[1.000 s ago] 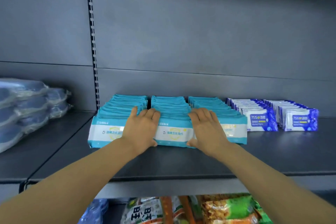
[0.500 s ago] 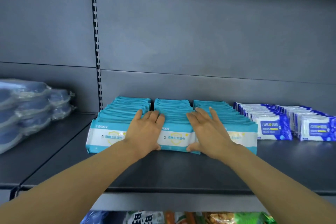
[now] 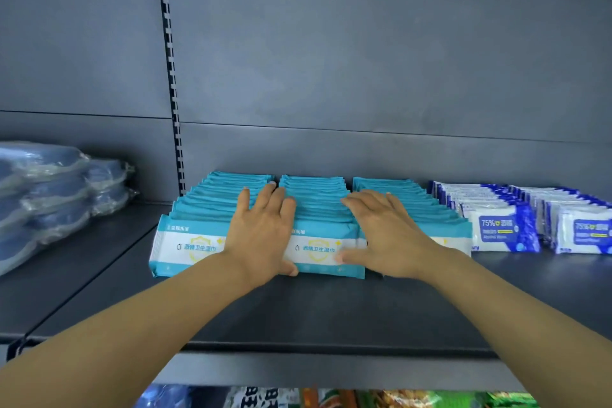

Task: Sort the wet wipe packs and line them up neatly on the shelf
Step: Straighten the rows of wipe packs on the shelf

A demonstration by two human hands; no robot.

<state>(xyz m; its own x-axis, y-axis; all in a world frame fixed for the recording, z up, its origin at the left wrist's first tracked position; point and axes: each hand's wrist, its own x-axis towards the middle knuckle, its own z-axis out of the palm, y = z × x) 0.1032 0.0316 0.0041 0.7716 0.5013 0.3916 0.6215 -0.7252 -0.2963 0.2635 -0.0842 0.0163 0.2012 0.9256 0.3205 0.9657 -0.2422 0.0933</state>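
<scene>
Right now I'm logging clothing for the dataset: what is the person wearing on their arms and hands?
Nothing shows on either one. The left hand and right hand are bare, with no gloves, rings, watch or bands. Both forearms are uncovered to the picture's edge, with no sleeves in view.

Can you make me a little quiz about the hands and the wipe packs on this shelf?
1. True or false: the left hand and the right hand both lie flat on the teal wipe packs.
2. How many rows of teal wipe packs stand side by side on the shelf?
A. two
B. three
C. five
3. Fill in: the blue and white wipe packs sit to the ____ of the teal ones.

Key
1. True; fingers straight, thumbs on the front packs.
2. B
3. right
</scene>
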